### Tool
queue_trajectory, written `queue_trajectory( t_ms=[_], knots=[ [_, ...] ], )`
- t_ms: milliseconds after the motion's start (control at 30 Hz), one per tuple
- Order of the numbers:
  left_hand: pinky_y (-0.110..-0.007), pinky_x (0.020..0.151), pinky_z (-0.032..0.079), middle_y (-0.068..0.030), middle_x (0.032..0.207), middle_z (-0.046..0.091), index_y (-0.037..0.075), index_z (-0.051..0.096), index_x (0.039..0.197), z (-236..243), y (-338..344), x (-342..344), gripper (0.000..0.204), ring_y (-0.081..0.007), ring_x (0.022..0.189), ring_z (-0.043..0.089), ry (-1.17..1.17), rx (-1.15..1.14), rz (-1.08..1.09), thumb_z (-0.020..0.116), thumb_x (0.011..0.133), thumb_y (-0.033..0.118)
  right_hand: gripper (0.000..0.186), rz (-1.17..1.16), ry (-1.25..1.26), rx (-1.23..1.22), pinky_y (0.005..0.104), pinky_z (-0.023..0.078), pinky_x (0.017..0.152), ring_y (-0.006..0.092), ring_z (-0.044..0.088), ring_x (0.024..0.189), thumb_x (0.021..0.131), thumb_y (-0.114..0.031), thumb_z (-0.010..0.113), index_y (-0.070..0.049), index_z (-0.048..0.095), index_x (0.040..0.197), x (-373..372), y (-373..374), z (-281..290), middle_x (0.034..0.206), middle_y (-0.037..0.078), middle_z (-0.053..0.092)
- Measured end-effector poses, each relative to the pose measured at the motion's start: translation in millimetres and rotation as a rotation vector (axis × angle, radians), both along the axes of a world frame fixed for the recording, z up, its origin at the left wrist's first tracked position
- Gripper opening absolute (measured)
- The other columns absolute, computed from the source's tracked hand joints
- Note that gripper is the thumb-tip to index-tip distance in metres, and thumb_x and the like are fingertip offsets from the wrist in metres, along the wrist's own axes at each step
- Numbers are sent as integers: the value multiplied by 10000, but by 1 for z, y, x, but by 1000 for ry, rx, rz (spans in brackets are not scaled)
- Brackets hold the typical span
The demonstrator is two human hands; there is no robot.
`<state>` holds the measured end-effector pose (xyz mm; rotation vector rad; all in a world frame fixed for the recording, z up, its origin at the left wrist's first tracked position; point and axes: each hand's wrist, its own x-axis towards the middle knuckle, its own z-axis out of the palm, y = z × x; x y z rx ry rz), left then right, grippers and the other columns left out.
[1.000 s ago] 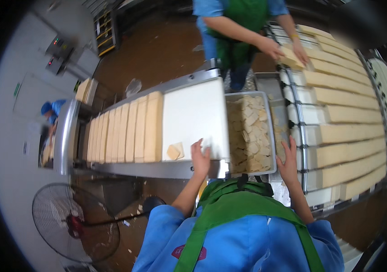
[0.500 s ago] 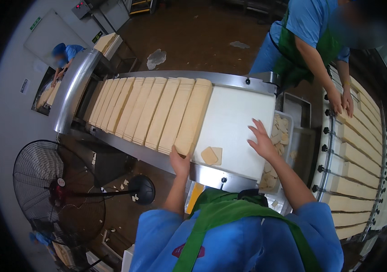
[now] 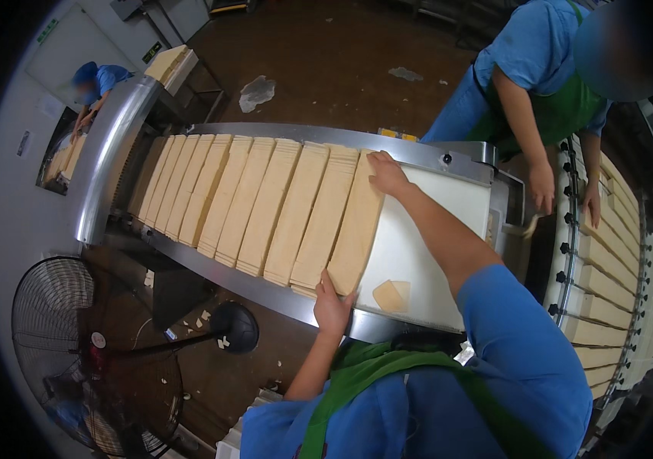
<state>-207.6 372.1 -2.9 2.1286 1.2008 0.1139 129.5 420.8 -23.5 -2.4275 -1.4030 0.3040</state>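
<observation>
My right hand [image 3: 388,172] grips the far end of a long, pale-yellow stack of thin sheets [image 3: 357,229], the rightmost in a row on the conveyor. My left hand [image 3: 332,310] holds the near end of the same stack, fingers at its side. Several similar long stacks [image 3: 254,206] lie side by side to its left. On the bare white belt [image 3: 426,233] to the right, two loose square pieces [image 3: 390,297] lie near the front edge. My right forearm crosses over that bare part of the belt.
A co-worker [image 3: 529,57] in blue and green leans over a second line of pale stacks [image 3: 598,275] at right. Another person [image 3: 108,80] works at a wall opening beyond a steel housing [image 3: 112,157]. A pedestal fan [image 3: 51,321] stands at lower left, plastic scraps [image 3: 258,93] on the floor.
My view has turned left onto the conveyor. My left hand moved from the bare belt to the stack's near end; my right hand reached across to its far end and took hold.
</observation>
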Motion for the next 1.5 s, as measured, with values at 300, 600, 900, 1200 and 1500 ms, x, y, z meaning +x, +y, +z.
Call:
queue_trajectory(
  t_ms=[300, 600, 900, 1200, 1500],
  knots=[
    [-439, 696, 500, -247, 1005, 501, 32, 308, 1375, 1, 0, 0, 855, -404, 858, 570, -68, 39, -281, 769, 680, 220, 439, -358, -128, 150, 414, 353, 963, 309, 483, 1089, 648, -254, 692, -81, 628, 1047, 26, -119, -13, 1034, 131, 602],
    [-444, 740, 513, -361, 1073, 460, 70, 255, 1409, -5, 19, 38, 930, -412, 884, 594, 249, 161, -526, 759, 696, 390, 1111, -721, 492, 174, 392, 439, 942, 357, 535, 1096, 601, -256, 837, -129, 146, 1462, -109, -289, 61, 1163, 205, 548],
    [-463, 781, 501, -278, 1151, 446, 133, 348, 1331, 78, -78, 86, 853, -446, 922, 577, 47, 230, -768, 809, 616, 191, 949, -855, 156, 218, 449, 467, 834, 386, 549, 994, 529, -243, 835, -181, 359, 1347, -152, -434, 90, 1149, 166, 477],
    [-460, 861, 453, -215, 1126, 424, 150, 371, 1350, 148, -267, 42, 834, -430, 1026, 511, -200, -48, -1112, 803, 636, 138, 889, -1098, 2, 300, 408, 455, 894, 338, 517, 1078, 567, -243, 820, -167, 381, 1336, -279, -666, 166, 1171, 148, 495],
    [-282, 726, 493, -128, 1088, 362, 55, 286, 1409, 129, -364, -11, 676, -198, 943, 529, -234, -783, -1266, 641, 834, 75, 630, -1540, 235, 212, 427, 466, 843, 417, 585, 971, 859, -498, 566, 66, 525, 1137, -324, -818, 83, 1087, 289, 578]
  ],
)
